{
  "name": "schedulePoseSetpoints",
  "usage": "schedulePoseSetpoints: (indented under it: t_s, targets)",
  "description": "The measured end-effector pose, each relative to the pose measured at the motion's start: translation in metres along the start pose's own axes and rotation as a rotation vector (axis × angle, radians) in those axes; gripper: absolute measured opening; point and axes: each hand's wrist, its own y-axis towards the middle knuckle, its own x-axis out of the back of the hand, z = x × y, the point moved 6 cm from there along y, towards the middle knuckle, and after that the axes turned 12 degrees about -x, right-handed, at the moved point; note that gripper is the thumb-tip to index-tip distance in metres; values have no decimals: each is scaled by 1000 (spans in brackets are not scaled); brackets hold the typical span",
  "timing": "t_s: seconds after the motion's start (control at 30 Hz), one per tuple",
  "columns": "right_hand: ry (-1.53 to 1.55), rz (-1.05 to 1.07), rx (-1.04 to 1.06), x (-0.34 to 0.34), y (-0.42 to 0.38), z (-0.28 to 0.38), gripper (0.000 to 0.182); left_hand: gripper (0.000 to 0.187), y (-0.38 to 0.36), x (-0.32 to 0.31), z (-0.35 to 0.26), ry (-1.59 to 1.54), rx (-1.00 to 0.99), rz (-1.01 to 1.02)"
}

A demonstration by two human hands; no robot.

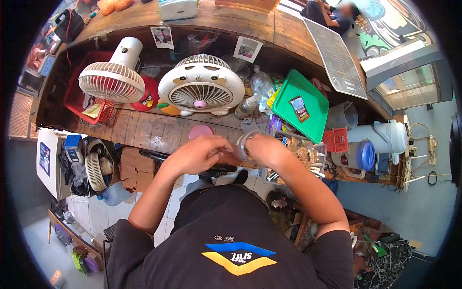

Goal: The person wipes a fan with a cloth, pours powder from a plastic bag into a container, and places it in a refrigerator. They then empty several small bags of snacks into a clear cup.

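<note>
My left hand [207, 153] hovers over the front edge of the wooden counter, its fingers loosely bent and nothing visible in them. Just beyond it lies a round pink lid [200, 130]. My right hand [265, 150] reaches to the mouth of a clear plastic jar [241, 146], with its fingertips hidden by the hand and the rim. Close beside the right wrist stands a clear container [316, 155] with brown packets and several white plastic handles in it.
Behind the hands are a white box fan [201, 85] and a desk fan [111, 81]. A green tray [299, 108] with a brown sachet leans at the right, near a blue-lidded tub [358, 156]. A laminated menu [335, 58] hangs over the counter. A person [332, 14] sits beyond.
</note>
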Motion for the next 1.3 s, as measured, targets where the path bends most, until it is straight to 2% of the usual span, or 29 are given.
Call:
schedulePoseSetpoints:
  t_s: [0.23, 0.37, 0.47, 0.57, 0.7, 0.77, 0.83, 0.87, 0.9, 0.97, 1.0, 1.03, 1.07, 1.17, 1.27, 1.3]
  targets:
    - [-25, 196, -30, -7, 17, -2, 23, 23, 0, 1, -1, -7, 4, -18]
    - [-41, 183, -5, 0, 15, 1, 22, 24, 0, 1, -1, -22, 11, -30]
    - [62, 199, -47, -2, 16, -6, 29, 24, -1, 5, -5, 11, -7, -41]
    - [91, 131, 50, -10, 17, -6, 31, 24, -2, 6, -3, -27, 52, -22]
    - [-29, 277, 39, -16, 28, -2, 36, 24, -1, 6, -1, 3, 33, -15]
    - [-64, 340, 56, -17, 24, 0, 38, 25, -1, 2, 0, 13, -49, -17]
    - [70, 237, 17, -10, 16, -4, 32, 32, 0, -2, 10, -18, 22, -8]
    - [142, 196, 7, -1, 4, -6, 34, 41, -1, -6, 17, -48, 95, 1]
    - [213, 156, 0, 14, -12, -6, 36, 41, -1, -15, 24, -47, 100, -3]
    - [414, -128, 154, 31, -41, -21, 36, 72, 1, -35, 37, 87, 7, -203]
    - [571, -167, 196, 43, -55, -29, 34, 72, 4, -49, 43, 91, 8, -207]
    - [729, -207, 235, 55, -69, -35, 32, 84, 6, -62, 51, 104, 52, -225]
    - [727, -211, 230, 57, -80, -38, 32, 96, 10, -74, 59, 115, 93, -240]
    - [918, -426, 8, 50, -104, -64, 23, 99, 18, -98, 74, 90, 154, -314]
    - [914, -384, -84, 33, -110, -64, 23, 98, 24, -98, 84, 80, 118, -291]
    - [917, -431, -71, 30, -110, -62, 22, 94, 24, -91, 82, 28, 111, -276]
